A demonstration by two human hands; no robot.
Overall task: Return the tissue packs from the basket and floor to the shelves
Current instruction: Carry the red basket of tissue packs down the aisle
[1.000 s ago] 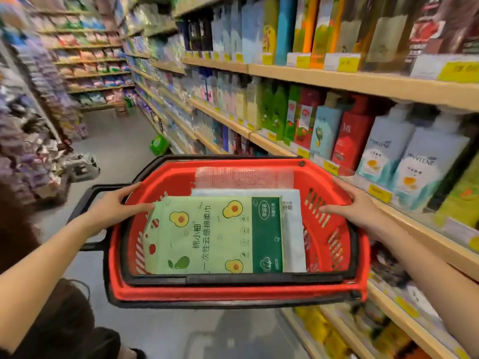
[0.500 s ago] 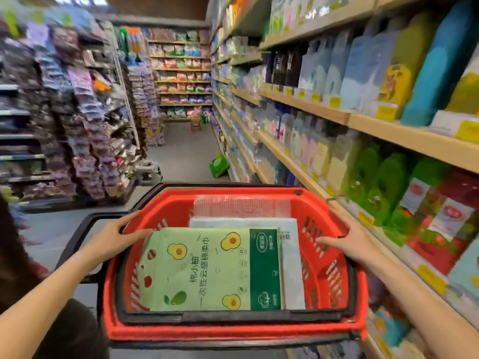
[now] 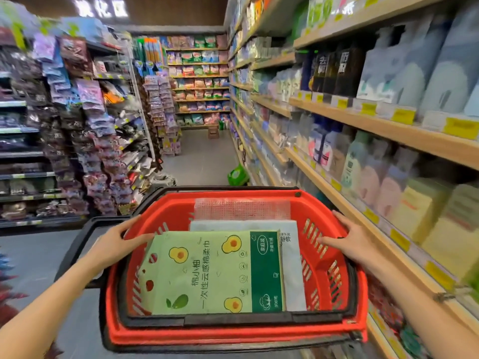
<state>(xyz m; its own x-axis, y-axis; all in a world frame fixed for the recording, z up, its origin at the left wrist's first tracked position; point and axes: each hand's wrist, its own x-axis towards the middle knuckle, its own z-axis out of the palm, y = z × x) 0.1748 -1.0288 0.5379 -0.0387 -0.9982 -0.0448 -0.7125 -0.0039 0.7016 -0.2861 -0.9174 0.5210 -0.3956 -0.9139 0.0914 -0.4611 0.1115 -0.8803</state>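
I hold a red shopping basket [image 3: 334,265] with black handles in front of me. My left hand [image 3: 116,244] grips its left rim and my right hand [image 3: 350,242] grips its right rim. Inside lies a green tissue pack with avocado pictures [image 3: 207,273], on top of a white tissue pack [image 3: 290,255]. A clear, reddish-looking pack [image 3: 241,208] lies at the basket's far end. Another green tissue pack [image 3: 237,174] lies on the floor ahead, at the foot of the right-hand shelves.
Wooden shelves [image 3: 388,130] full of bottles and packs run along my right. Racks of hanging packets [image 3: 85,130] line the left. The grey aisle floor [image 3: 202,156] leads to a far shelf wall of packs [image 3: 199,81], with a small stool [image 3: 213,132] before it.
The view has swung up and left, from the right-hand shelves toward the length of the aisle. The basket has stayed in both hands, its contents unmoved.
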